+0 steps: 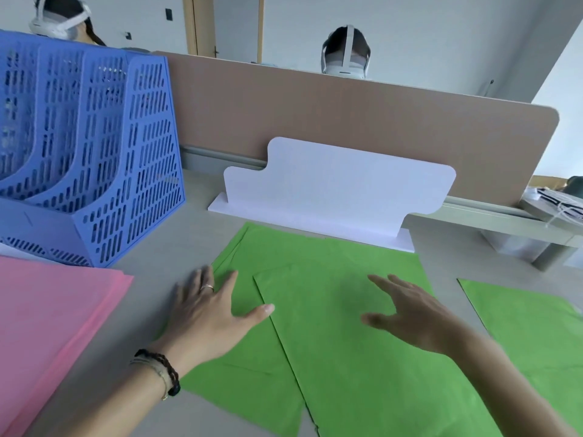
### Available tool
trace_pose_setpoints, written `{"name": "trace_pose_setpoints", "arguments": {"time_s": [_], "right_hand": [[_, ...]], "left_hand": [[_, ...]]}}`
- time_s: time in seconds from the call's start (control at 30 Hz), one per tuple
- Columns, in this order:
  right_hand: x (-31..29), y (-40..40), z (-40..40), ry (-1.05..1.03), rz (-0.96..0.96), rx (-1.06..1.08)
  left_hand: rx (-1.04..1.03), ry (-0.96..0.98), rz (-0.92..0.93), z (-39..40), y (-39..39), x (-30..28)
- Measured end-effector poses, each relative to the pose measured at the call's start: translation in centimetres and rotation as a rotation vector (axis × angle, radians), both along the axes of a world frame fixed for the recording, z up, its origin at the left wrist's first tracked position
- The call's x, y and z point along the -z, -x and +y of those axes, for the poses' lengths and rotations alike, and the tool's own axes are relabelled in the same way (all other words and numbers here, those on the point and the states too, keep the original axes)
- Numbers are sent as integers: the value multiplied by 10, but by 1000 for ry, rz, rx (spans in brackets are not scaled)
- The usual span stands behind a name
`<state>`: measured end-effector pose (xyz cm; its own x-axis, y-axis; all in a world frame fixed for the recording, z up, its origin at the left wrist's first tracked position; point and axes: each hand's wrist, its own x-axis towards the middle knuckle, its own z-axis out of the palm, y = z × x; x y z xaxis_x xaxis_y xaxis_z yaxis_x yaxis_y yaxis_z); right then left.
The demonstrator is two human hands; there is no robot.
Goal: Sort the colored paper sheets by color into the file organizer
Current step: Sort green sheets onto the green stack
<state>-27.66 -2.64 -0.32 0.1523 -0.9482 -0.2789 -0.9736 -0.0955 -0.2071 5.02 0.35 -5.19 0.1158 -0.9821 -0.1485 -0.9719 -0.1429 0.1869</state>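
Left hand: the left hand (208, 313) is lying flat, palm down, fingers straight and spread, thumb stretched out to the right; it is pressing on the left edge of the green sheets (331, 342) and curling round nothing.
Left wrist: it is wearing a dark braided bracelet (164, 370), with a ring (207, 287) showing on one finger.
Right hand: the right hand (410, 316) is reaching in over the top green sheet, fingers straight and fanned, gripping nothing; whether it is touching the paper or hovering just above it, I cannot tell.
Green count: at least three sheets are overlapping under the hands, the uppermost lying skewed across the ones below, and one more green sheet (533, 323) is sitting apart on the right, cut by the frame edge.
Pink count: one stack of pink sheets (53, 323) is lying at the left, near the left forearm; the number of sheets in it is too fine to count.
File organizer: one blue perforated file organizer (104, 171) is standing at the far left of the table (176, 247), just behind the pink stack; three dividers are showing.
White stand: one white board stand (334, 190) is standing upright just behind the green sheets, against the partition (347, 115).
People beyond: two people in white headsets are showing past the partition.
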Motion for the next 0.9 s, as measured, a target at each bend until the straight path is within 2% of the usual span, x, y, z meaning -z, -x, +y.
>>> {"name": "trace_pose_setpoints", "arguments": {"time_s": [0.1, 0.23, 0.3, 0.43, 0.57, 0.73, 0.9], "right_hand": [[7, 15, 4, -124, 81, -42], [24, 4, 1, 64, 155, 139], [29, -9, 0, 122, 189, 165], [21, -13, 3, 196, 42, 126], [20, 19, 4, 190, 117, 229], [26, 1, 14, 194, 21, 123], [18, 14, 14, 164, -11, 99]], "left_hand": [[12, 4, -47, 2, 9, 2], [-22, 41, -14, 1, 21, 1], [-23, 25, 16, 2, 28, -2], [-11, 0, 4, 0, 29, -4], [-39, 33, -44, 2, 20, 0], [-41, 41, -20, 1, 36, -1], [-72, 86, -61, 3, 18, 4]]}}
